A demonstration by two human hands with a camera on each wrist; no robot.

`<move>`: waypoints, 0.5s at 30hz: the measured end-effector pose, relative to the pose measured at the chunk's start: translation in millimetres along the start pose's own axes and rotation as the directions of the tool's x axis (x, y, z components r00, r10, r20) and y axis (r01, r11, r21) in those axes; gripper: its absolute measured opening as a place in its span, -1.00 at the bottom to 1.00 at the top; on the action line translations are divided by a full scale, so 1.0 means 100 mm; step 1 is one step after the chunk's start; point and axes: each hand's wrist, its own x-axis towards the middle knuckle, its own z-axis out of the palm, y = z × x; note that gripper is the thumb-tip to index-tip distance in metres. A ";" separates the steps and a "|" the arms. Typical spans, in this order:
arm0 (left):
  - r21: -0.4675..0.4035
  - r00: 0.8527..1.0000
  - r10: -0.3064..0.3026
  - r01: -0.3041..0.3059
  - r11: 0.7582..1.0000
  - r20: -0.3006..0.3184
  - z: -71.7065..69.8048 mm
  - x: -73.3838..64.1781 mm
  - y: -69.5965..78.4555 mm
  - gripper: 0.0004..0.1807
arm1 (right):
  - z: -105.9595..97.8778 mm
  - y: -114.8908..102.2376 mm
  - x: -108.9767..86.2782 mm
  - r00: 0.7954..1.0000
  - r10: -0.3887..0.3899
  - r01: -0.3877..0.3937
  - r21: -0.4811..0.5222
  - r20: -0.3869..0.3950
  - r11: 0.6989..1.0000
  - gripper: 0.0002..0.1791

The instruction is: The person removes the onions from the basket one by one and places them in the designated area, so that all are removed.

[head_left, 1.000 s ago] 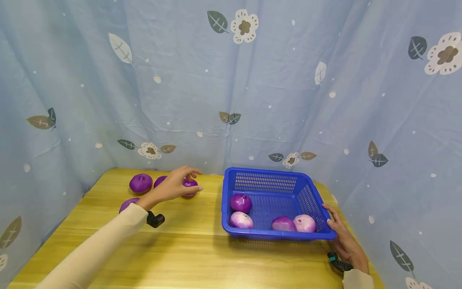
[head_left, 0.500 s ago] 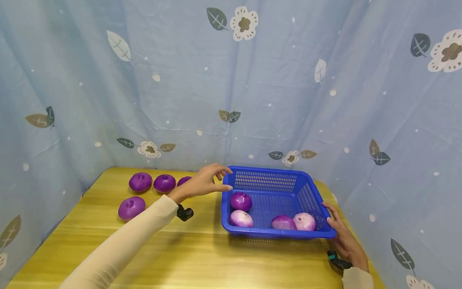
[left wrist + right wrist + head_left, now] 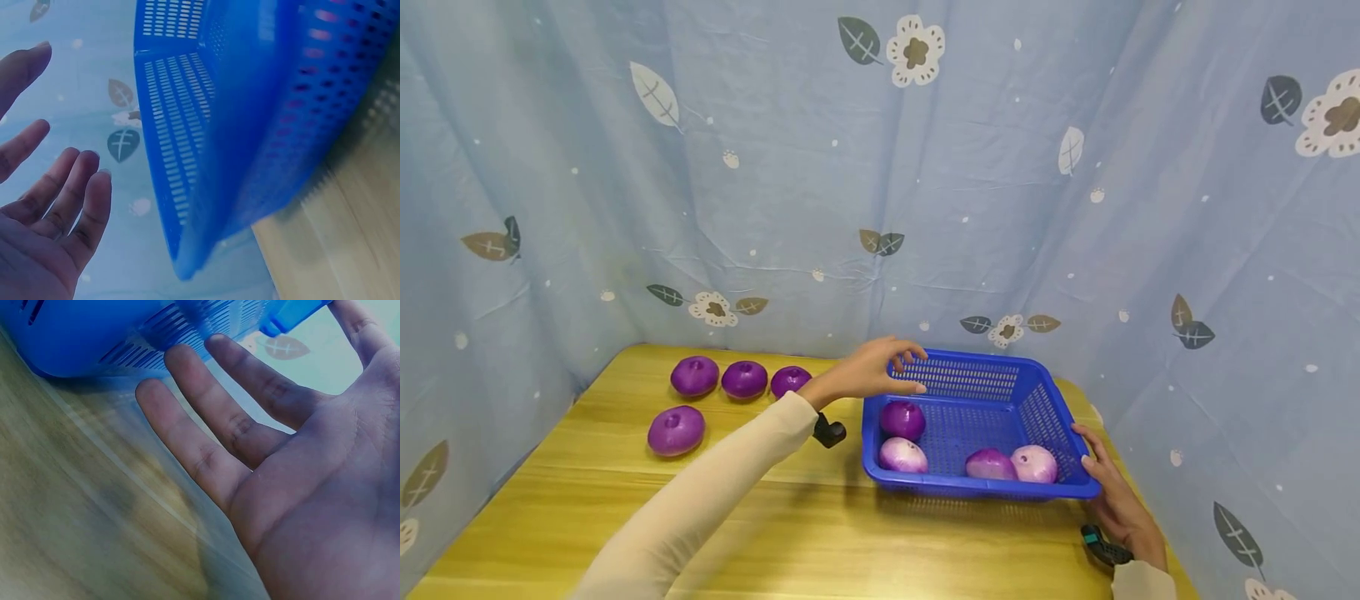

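My left hand (image 3: 880, 369) is held over the left rim of a blue plastic basket (image 3: 955, 482), fingers loosely bent and thumb apart, holding nothing. In the left wrist view the fingers (image 3: 97, 203) are spread beside the basket wall (image 3: 172, 144), with air between them. At the basket's right side my right hand (image 3: 1116, 496) rests its thumb and a fingertip on the rim. The right wrist view shows straight fingers (image 3: 234, 425) against or close under the wall (image 3: 94, 337). Inside the basket lie purple onions (image 3: 902, 421) and paler ones (image 3: 1033, 463).
Several purple onions (image 3: 745, 380) sit on the left of the wooden table (image 3: 775, 533), one (image 3: 676, 431) nearer the front. A blue patterned curtain (image 3: 805, 208) hangs behind the table and at both sides. Each wrist wears a black device (image 3: 829, 430).
My left hand has moved right, from above the onion at the end of the back row to over the basket's left rim. The right hand and basket have stayed in place.
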 end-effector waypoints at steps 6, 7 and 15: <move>-0.044 0.999 0.033 -0.032 0.999 0.026 0.09 0.18 0.06 -0.43 | -0.01 -0.01 -0.01 1.000 -0.012 0.012 0.023 0.010 1.000 -0.41; -0.051 0.999 0.032 -0.030 0.998 0.034 0.11 0.21 0.05 -0.43 | -0.01 -0.01 -0.01 1.000 -0.014 0.014 0.025 0.015 1.000 -0.41; -0.040 0.992 -0.046 0.051 0.998 0.117 0.29 0.38 -0.05 -0.37 | 0.00 -0.01 -0.01 1.000 -0.021 0.021 0.020 0.012 1.000 -0.41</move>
